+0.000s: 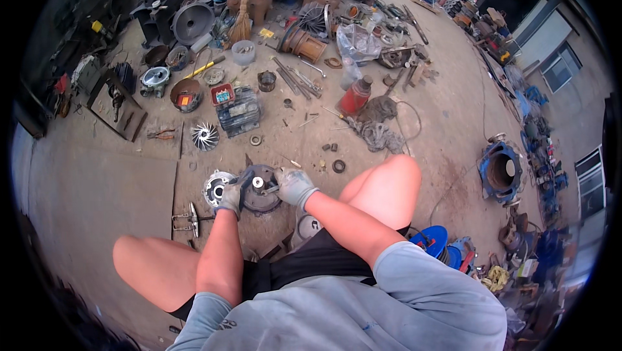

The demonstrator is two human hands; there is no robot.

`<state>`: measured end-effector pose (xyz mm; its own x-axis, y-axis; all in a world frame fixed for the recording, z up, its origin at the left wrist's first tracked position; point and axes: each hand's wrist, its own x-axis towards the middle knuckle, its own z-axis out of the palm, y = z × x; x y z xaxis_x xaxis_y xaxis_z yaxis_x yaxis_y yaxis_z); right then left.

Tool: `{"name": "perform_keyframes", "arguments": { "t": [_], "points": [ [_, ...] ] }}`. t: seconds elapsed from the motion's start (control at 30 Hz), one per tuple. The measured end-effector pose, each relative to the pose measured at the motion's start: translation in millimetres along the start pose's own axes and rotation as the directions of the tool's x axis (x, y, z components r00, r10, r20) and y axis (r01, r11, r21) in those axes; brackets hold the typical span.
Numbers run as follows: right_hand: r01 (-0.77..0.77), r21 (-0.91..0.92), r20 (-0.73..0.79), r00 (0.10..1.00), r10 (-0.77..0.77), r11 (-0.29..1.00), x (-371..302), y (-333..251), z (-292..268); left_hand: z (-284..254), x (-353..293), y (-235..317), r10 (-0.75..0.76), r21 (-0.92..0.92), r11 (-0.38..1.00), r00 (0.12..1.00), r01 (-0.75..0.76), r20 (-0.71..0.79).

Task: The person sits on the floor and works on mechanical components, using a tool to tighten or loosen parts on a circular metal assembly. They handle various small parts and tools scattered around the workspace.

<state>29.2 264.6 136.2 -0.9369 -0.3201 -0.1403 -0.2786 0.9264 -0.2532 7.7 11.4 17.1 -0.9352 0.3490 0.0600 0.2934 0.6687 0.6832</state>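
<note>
On the ground between my knees lies a dark round metal housing [261, 203] with a pale shaft end or hub [258, 182] at its middle. My left hand [233, 195], in a grey work glove, grips the left edge of this housing, fingertips darkened. From the right, my right hand [295, 186], gloved too, reaches over the housing; its fingers are closed on a short grey metal piece [271, 190] close to the hub. A silver end cover [216, 188] with a round opening sits just left of my left hand. Nearer my body is another pale round cover [307, 226], partly hidden.
A gear puller [188, 219] lies at the left by a flat metal sheet [103, 189]. Ahead are a fan impeller [205, 136], an electric motor [238, 113], pliers [161, 134], a red bottle [355, 96] and rags [379, 132]. A blue pump casing [500, 171] stands at right.
</note>
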Motion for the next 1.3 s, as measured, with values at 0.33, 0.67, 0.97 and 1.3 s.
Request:
{"name": "perform_keyframes", "arguments": {
  "t": [0.33, 0.67, 0.97, 1.3],
  "points": [
    [0.115, 0.098, -0.052, 0.993, -0.110, 0.989, -7, 5, -10, -3, 0, -2, 0.051, 0.155, 0.986, 0.994, -0.066, 0.100],
    [0.085, 0.035, 0.002, 0.996, -0.086, 0.996, -6, -4, -29, -2, -3, -5, 0.023, 0.137, 0.990, 0.998, -0.031, 0.058],
    [0.089, 0.007, 0.057, 0.994, -0.089, 0.996, 3, -12, -16, 25, 2, -43, -0.016, -0.284, 0.958, 0.999, 0.025, 0.034],
    [0.136, 0.028, -0.182, 0.975, -0.129, 0.990, -9, -4, -18, 0, 1, -1, 0.072, 0.177, 0.981, 0.997, -0.074, 0.020]
  ]
}}
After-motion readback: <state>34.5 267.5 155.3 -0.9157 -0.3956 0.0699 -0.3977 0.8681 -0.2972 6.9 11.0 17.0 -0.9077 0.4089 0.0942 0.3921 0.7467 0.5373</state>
